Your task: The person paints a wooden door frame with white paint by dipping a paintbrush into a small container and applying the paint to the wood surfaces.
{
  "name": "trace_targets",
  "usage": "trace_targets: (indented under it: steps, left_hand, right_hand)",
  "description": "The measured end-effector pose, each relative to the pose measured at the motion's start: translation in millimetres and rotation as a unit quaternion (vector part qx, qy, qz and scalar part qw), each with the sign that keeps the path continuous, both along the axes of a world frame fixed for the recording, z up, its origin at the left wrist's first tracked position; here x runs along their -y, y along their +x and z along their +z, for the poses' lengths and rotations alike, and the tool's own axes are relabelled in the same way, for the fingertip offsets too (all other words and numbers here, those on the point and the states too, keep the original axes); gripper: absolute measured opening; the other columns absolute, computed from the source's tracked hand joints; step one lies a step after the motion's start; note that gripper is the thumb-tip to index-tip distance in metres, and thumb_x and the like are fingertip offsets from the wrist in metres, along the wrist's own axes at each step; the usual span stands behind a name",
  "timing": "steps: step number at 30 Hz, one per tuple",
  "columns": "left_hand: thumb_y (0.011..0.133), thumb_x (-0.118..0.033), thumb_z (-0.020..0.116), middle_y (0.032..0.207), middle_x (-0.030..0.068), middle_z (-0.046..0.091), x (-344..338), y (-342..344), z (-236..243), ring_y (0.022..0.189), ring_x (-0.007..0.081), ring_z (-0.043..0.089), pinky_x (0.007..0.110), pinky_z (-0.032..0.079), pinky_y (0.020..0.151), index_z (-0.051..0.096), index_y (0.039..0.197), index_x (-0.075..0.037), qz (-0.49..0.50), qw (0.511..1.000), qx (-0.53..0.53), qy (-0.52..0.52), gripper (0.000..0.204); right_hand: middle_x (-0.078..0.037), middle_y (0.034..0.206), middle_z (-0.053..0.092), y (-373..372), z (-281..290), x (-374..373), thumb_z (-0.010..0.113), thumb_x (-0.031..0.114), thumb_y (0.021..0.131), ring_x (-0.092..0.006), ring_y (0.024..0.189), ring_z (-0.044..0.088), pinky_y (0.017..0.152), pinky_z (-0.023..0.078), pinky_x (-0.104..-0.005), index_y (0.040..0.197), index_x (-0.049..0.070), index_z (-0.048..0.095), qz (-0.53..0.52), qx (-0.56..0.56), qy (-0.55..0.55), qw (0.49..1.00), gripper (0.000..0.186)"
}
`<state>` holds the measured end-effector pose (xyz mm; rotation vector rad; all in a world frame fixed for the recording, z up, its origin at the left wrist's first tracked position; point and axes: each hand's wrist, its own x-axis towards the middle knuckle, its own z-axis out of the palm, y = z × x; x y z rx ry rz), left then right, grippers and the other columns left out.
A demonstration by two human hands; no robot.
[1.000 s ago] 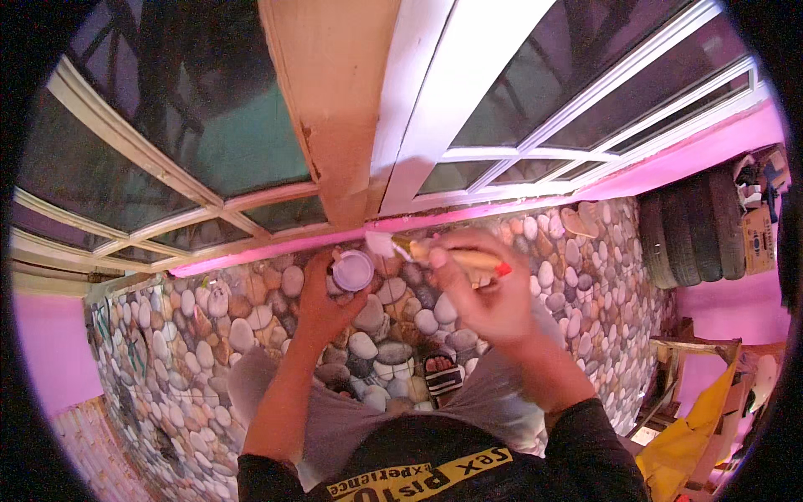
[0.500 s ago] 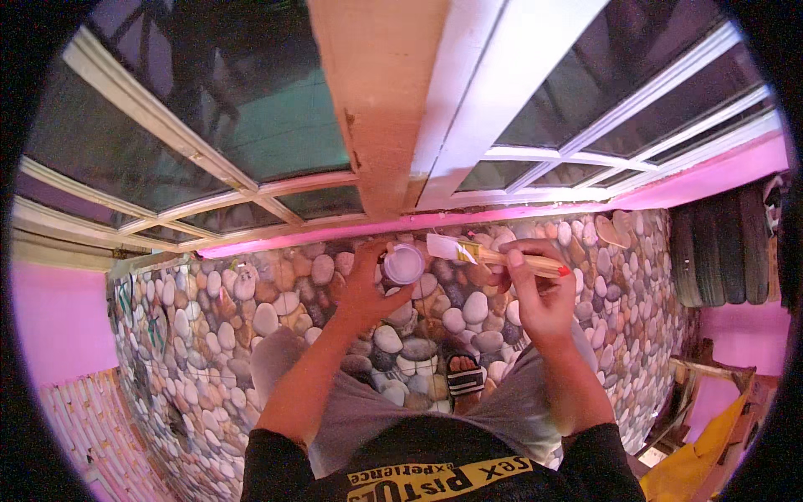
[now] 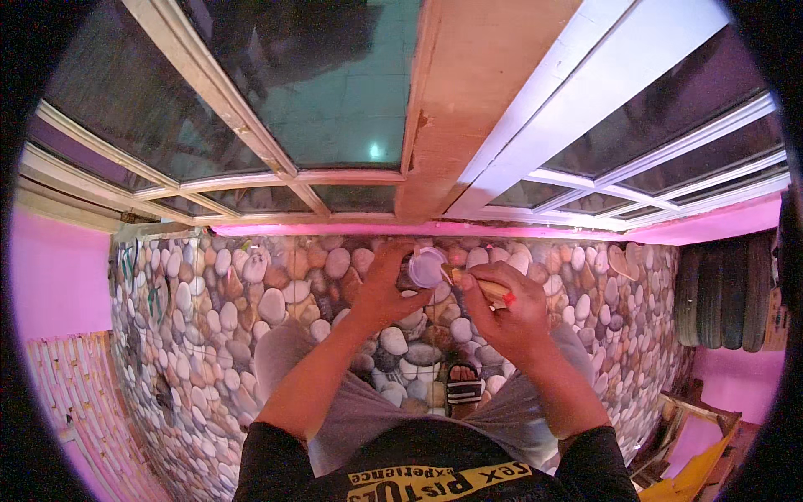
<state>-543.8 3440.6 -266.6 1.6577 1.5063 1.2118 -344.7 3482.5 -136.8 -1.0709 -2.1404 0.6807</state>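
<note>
My left hand (image 3: 386, 283) grips a small round container of white paint (image 3: 426, 267), held up in front of the pebble-patterned wall (image 3: 251, 293). My right hand (image 3: 500, 308) is closed around a wooden-handled paintbrush (image 3: 483, 286) with a red end. The brush's bristle end reaches into the container's rim. Both hands are close together, just below the pink sill (image 3: 351, 227) and the bare wooden window post (image 3: 468, 109).
Window frames with dark glass panes (image 3: 335, 92) fill the upper view; the right frames are white (image 3: 602, 92). A pink wall (image 3: 54, 276) stands at left. Stacked tyres (image 3: 728, 293) are at right, yellow wooden items (image 3: 694, 452) at lower right. My sandalled foot (image 3: 462, 389) shows below.
Both hands have dropped lower and come together; the brush tip, held apart from the container before, now meets it. The view has tilted, showing more window.
</note>
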Motion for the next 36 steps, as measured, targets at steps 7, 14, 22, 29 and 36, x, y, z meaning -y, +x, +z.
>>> trace_targets:
  steps: [7, 14, 22, 29, 36]
  left_hand:
    - [0.072, -0.023, 0.088, 0.131, 0.0190, 0.056, 4, 2, -8, 0.125, 0.0399, 0.054, 0.049, 0.044, 0.107, 0.051, 0.133, -0.005, 0.008, 0.998, -0.036, 0.056, 0.073]
    - [0.073, -0.023, 0.088, 0.131, 0.0179, 0.056, 2, 1, -4, 0.124, 0.0409, 0.054, 0.050, 0.043, 0.107, 0.050, 0.133, -0.005, 0.002, 0.998, -0.023, 0.054, 0.073]
    - [0.072, -0.021, 0.087, 0.130, 0.0179, 0.056, 5, -1, 6, 0.120, 0.0410, 0.055, 0.050, 0.044, 0.104, 0.051, 0.132, -0.005, 0.010, 0.999, -0.041, 0.024, 0.072]
    - [0.072, -0.020, 0.086, 0.131, 0.0203, 0.054, 5, -6, -5, 0.122, 0.0414, 0.055, 0.049, 0.044, 0.106, 0.050, 0.133, -0.003, -0.002, 0.999, -0.005, 0.044, 0.073]
    - [0.073, -0.022, 0.087, 0.131, 0.0222, 0.055, 4, -5, -2, 0.122, 0.0420, 0.055, 0.049, 0.044, 0.106, 0.049, 0.135, -0.002, 0.023, 0.999, -0.032, 0.021, 0.075]
  right_hand:
    - [-0.013, 0.092, 0.074, -5, -11, 0, 0.075, 0.019, 0.089, -0.0347, 0.075, 0.071, 0.068, 0.056, -0.0455, 0.098, 0.008, 0.069, -0.006, 0.036, 0.006, 0.999, 0.015]
    - [-0.013, 0.093, 0.074, -6, -16, -1, 0.073, 0.022, 0.091, -0.0358, 0.074, 0.071, 0.068, 0.055, -0.0476, 0.099, 0.010, 0.068, -0.015, 0.059, -0.012, 0.998, 0.015]
    - [-0.014, 0.092, 0.073, -8, -9, -1, 0.073, 0.017, 0.091, -0.0341, 0.075, 0.071, 0.069, 0.056, -0.0447, 0.096, 0.007, 0.069, 0.000, 0.020, -0.008, 1.000, 0.013]
    - [-0.010, 0.092, 0.074, 9, -23, 2, 0.071, 0.017, 0.097, -0.0155, 0.076, 0.071, 0.066, 0.056, -0.0339, 0.101, 0.002, 0.069, -0.095, -0.106, -0.184, 0.972, 0.016]
    - [-0.006, 0.089, 0.072, 20, -29, 0, 0.068, 0.018, 0.100, -0.0104, 0.075, 0.067, 0.064, 0.055, -0.0257, 0.104, 0.000, 0.068, -0.156, -0.250, -0.296, 0.909, 0.018]
